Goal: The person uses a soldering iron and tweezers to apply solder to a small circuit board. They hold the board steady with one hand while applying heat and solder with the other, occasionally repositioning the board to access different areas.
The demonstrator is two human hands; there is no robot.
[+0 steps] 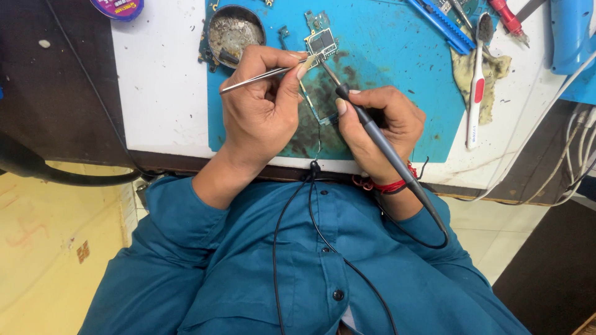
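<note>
Head view: circuit board (321, 43) lay on the blue mat (397, 80), just past both hands, so both tool tips could meet on it. Left hand (261, 111) pinched metal tweezers (261, 75) between thumb and fingers, tips at the board's edge. Right hand (385, 127) was closed pen-style round the soldering iron (372, 133), tip at the same spot. Solder tin (234, 32) sat just left of the board.

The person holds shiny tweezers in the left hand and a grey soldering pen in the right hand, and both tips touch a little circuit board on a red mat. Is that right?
Nearly. The mat is blue, not red, as the head view shows. The rest fits: the left hand holds the tweezers, the right hand holds the soldering pen, and both tips meet at the circuit board.
</note>
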